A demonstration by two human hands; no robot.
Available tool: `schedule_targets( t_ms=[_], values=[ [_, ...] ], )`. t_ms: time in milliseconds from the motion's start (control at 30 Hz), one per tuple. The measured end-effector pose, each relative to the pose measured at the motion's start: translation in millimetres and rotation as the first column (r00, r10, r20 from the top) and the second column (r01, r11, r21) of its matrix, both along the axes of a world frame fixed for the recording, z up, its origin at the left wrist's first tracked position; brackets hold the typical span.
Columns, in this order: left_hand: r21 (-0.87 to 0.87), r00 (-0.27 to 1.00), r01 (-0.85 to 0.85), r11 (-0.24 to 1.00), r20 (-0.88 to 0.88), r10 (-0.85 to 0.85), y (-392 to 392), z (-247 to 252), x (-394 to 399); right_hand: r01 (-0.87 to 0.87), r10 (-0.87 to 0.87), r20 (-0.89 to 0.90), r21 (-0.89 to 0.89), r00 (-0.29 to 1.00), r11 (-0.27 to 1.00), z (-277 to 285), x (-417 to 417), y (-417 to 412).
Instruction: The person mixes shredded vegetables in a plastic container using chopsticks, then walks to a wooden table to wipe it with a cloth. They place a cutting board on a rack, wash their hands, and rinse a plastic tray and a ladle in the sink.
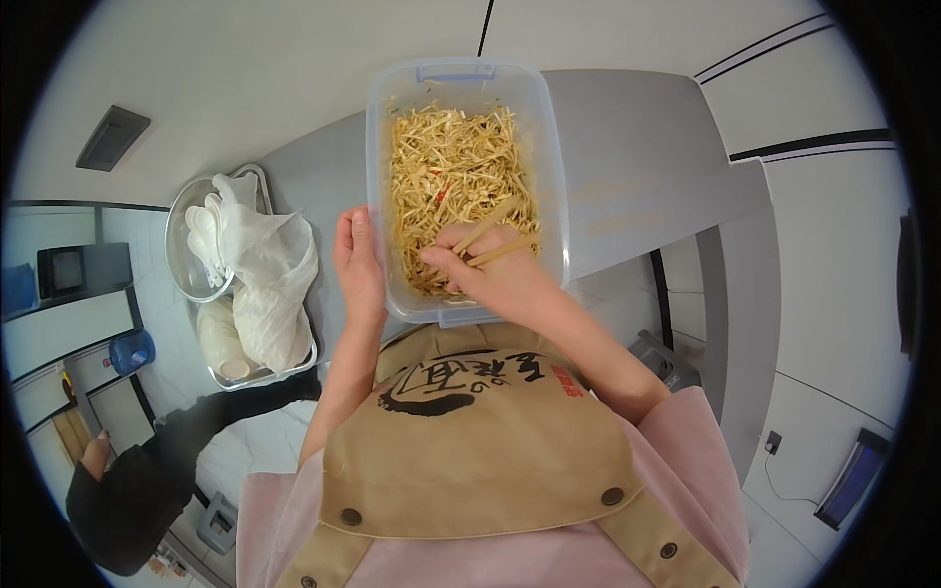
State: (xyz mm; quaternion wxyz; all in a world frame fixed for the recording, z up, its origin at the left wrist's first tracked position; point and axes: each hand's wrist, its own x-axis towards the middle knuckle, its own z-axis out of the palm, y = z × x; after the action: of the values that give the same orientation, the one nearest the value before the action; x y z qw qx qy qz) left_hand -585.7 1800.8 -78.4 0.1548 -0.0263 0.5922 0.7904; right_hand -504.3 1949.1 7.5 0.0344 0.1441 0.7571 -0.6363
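In front of me a clear plastic storage box (553, 176) holds a heap of pale shredded vegetable strips (456, 158) with a few red bits among them. My right hand (481, 257) grips a pair of wooden chopsticks (491, 224) over the near part of the heap. The chopsticks' tips are hard to make out. Along the box's left wall, my left hand (360, 264) rests with its thumb up by the rim, steadying or touching the outside.
Left on the grey table (625, 147) sits a metal tray (315, 353) with a steel bowl (176, 250) of white spoons (206, 235), a white plastic bag (272, 294) and stacked cups (224, 338). A person in black (140, 500) is at lower left, near a grey stool (218, 523).
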Motion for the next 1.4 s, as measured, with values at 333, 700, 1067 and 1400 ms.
schedule_targets(
  t_ms=[333,700,1067,1400],
  values=[
    [-0.006,0.999,-0.016,1.000,-0.044,0.015,4,8,1,-0.066,0.047,0.162,0.112,0.986,0.992,25,2,26],
    [-0.050,0.998,0.002,0.999,-0.070,-0.006,4,5,-2,-0.004,0.089,-0.197,0.395,0.976,0.919,-32,-153,66],
    [0.113,1.000,0.028,0.993,-0.013,-0.027,3,-3,-1,-0.182,0.324,-0.196,0.519,0.926,0.835,19,-202,75],
    [-0.021,1.000,-0.002,1.000,0.012,0.003,3,6,-1,-0.150,0.275,-0.173,0.519,0.946,0.842,33,-197,104]
  ],
)
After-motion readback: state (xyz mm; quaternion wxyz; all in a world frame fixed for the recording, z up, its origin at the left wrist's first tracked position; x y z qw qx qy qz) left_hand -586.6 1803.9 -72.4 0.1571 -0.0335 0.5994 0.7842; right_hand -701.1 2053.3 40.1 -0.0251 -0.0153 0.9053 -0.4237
